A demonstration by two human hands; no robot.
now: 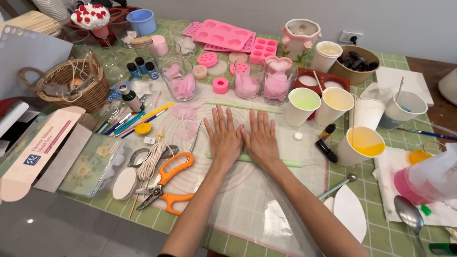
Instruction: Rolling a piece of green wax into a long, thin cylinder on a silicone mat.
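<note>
My left hand and my right hand lie flat, side by side, fingers spread, palms down on a thin pale green rolled strip that sticks out to the right from under them. Both hands rest on a clear mat with pink circles. A second long pale green strip lies farther back on the mat, just beyond my fingertips. Pale pink petal-like pieces lie at the mat's back left.
Orange-handled scissors, a coil of white string and pliers lie left of my hands. Paper cups of green, yellow and orange liquid stand right. Glasses holding pink pieces, pink moulds and a wicker basket stand behind.
</note>
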